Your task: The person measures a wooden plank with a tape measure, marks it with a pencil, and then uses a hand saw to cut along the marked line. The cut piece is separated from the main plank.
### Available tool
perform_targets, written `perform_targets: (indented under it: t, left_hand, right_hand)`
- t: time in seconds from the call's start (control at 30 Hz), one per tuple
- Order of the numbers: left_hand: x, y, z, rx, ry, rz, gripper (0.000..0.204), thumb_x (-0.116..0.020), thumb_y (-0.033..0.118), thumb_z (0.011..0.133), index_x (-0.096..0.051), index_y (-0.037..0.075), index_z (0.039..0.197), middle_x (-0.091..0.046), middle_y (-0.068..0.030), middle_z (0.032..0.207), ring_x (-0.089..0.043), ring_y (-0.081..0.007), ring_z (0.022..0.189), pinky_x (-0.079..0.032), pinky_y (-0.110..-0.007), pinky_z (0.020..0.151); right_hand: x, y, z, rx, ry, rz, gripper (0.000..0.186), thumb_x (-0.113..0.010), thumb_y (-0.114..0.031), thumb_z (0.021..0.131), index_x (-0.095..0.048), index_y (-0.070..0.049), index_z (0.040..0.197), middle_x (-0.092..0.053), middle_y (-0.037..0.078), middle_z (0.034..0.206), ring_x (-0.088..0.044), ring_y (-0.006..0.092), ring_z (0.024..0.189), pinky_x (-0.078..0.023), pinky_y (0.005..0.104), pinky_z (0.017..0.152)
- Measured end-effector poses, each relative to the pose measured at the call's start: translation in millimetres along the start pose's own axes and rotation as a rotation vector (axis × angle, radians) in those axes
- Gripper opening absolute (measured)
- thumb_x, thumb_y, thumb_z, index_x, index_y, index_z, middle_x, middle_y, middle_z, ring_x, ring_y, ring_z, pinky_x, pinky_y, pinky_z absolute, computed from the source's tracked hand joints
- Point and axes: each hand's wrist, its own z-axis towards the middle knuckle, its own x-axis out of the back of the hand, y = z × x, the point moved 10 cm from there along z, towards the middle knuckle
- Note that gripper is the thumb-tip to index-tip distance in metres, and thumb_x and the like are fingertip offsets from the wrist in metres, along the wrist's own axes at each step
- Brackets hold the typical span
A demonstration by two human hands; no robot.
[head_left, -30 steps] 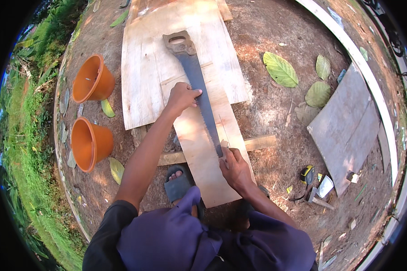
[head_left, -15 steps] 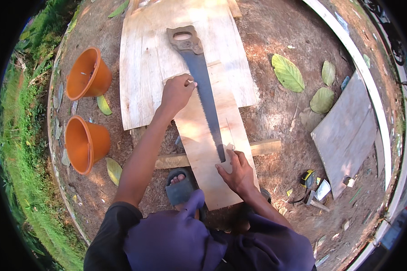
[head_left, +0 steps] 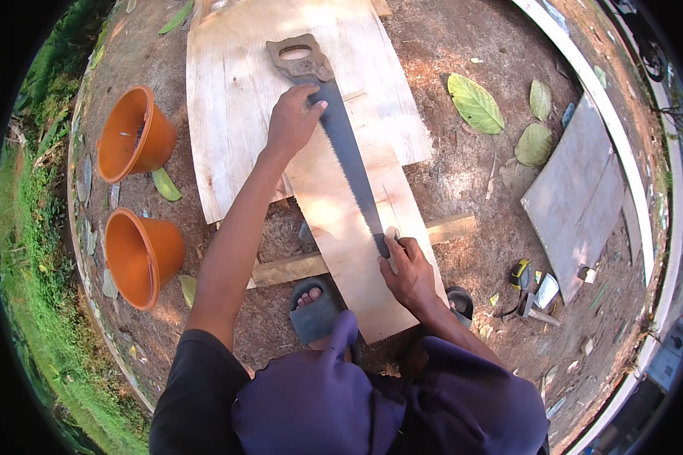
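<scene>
A handsaw (head_left: 347, 150) with a wooden handle lies lengthwise over a narrow plywood strip (head_left: 334, 227), its handle at the far end above a wider plywood sheet (head_left: 231, 98). My left hand (head_left: 294, 121) is closed on the blade just below the handle, with thumb and fingers at the edge. My right hand (head_left: 410, 277) is closed around the narrow tip of the blade, over the near part of the strip. A small pale bit shows by its index finger, too small to name. A thin dark line runs along the strip right of the blade.
A wooden batten (head_left: 292, 268) crosses under the strip. Two orange buckets (head_left: 155, 144) stand at left. On the right lie a grey board (head_left: 577, 201), a tape measure (head_left: 520, 274), a hammer (head_left: 542, 317) and large leaves (head_left: 476, 104). My sandalled feet (head_left: 315, 315) flank the strip.
My left hand has moved farther up the blade toward the handle. My right hand has closed in on the blade's tip. The view has shifted slightly.
</scene>
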Motion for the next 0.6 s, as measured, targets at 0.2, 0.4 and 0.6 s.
perform_targets:
  t: [0.2, 0.4, 0.6]
  left_hand:
    - [-37, 24, 8, -0.041, -0.351, 0.593, 0.106, -0.077, 0.077, 0.072, -0.048, 0.019, 0.156, -0.035, -0.0124, 0.167, -0.028, -0.0316, 0.156, -0.026, -0.065, 0.122]
    - [-31, 17, 13, -0.014, -0.348, 0.654, 0.112, -0.078, 0.083, 0.064, -0.049, 0.024, 0.155, -0.034, -0.0116, 0.167, -0.028, -0.0331, 0.156, -0.026, -0.070, 0.120]
    - [-32, 24, 27, -0.015, -0.389, 0.720, 0.115, -0.079, 0.081, 0.065, -0.052, 0.003, 0.146, -0.044, -0.0169, 0.158, -0.045, -0.0336, 0.145, -0.046, -0.050, 0.111]
  right_hand:
    - [23, 4, -2, 0.140, 0.153, -0.120, 0.046, -0.076, -0.019, 0.088, -0.064, -0.011, 0.131, -0.062, 0.011, 0.110, -0.066, 0.0306, 0.096, -0.059, 0.0432, 0.070]
    - [24, 9, 1, 0.162, 0.168, -0.027, 0.038, -0.078, -0.019, 0.086, -0.069, -0.012, 0.122, -0.061, 0.008, 0.103, -0.066, 0.0282, 0.088, -0.058, 0.0426, 0.066]
    - [25, 26, 0, 0.063, 0.164, 0.081, 0.036, -0.082, -0.016, 0.083, -0.073, -0.010, 0.117, -0.064, 0.012, 0.101, -0.067, 0.0311, 0.092, -0.058, 0.0423, 0.070]
